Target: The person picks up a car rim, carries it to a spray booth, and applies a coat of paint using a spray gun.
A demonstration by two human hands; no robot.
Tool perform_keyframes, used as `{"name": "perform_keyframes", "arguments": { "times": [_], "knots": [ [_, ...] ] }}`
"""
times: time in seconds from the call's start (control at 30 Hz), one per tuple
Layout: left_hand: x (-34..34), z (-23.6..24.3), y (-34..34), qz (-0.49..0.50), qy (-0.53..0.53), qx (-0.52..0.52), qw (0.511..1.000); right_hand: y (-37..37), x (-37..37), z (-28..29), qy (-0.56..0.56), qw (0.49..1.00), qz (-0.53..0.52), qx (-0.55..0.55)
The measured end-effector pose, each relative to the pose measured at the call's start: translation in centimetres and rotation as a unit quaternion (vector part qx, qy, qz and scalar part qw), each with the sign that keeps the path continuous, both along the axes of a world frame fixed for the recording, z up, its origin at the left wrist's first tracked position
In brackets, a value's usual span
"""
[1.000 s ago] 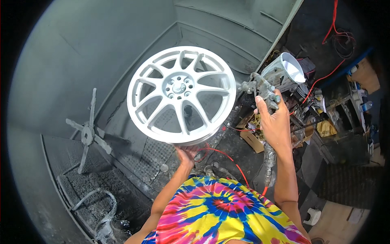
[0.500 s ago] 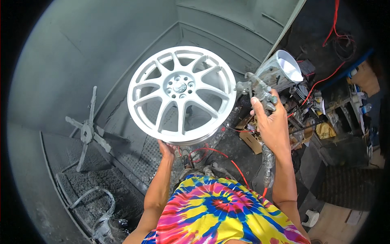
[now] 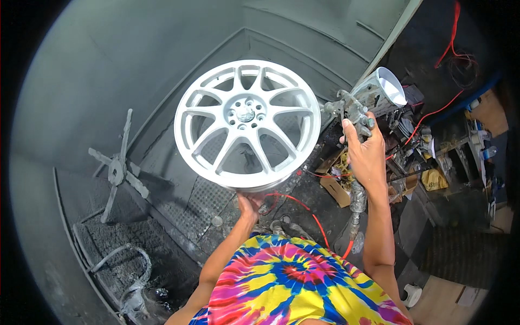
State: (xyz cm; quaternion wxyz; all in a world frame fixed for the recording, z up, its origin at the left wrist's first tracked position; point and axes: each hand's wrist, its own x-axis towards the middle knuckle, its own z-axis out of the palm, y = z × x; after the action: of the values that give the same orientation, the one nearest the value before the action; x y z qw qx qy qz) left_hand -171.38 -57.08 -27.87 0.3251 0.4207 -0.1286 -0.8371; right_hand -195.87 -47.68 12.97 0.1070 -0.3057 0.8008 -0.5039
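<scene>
A white multi-spoke alloy wheel (image 3: 247, 123) stands upright on a stand in the middle of a grey spray booth, its face toward me. My left hand (image 3: 250, 205) reaches under its lower rim and touches it there; whether the fingers grip is hidden. My right hand (image 3: 365, 154) is closed around the handle of a paint-caked spray gun (image 3: 349, 110), held just right of the wheel with its nozzle toward the rim. The gun's white cup (image 3: 386, 88) sits on top, and a crusted hose (image 3: 357, 200) hangs below my wrist.
A grey star-shaped wheel stand (image 3: 116, 169) sits at the left on the grated floor (image 3: 127, 249). A red hose (image 3: 311, 216) runs across the floor. Cluttered benches with tools and a cardboard box (image 3: 333, 187) fill the right. Booth walls (image 3: 135, 70) curve behind.
My left hand has shifted along the wheel's lower rim from left toward the middle. The right hand and spray gun stay beside the wheel's right edge, almost unmoved.
</scene>
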Motion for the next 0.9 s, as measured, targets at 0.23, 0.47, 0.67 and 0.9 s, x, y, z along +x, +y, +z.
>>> {"name": "perform_keyframes", "arguments": {
  "times": [0.23,0.47,0.67,0.9],
  "knots": [
    [4.2,-1.5,-4.6,-0.005,-0.109,0.0,0.994,0.2,2.3,1.6,-0.103,0.993,0.05,0.004],
    [8.7,-2.1,-11.7,0.041,-0.139,-0.047,0.988,-0.5,2.5,1.8,-0.083,0.994,0.069,-0.01],
    [5.9,0.2,-10.5,0.078,-0.094,0.007,0.992,0.6,0.3,1.4,0.017,1.0,-0.007,0.011],
    [1.3,0.7,-1.7,0.08,-0.044,0.105,0.99,-0.4,-0.9,0.8,0.012,1.0,-0.017,0.01]
  ]
}}
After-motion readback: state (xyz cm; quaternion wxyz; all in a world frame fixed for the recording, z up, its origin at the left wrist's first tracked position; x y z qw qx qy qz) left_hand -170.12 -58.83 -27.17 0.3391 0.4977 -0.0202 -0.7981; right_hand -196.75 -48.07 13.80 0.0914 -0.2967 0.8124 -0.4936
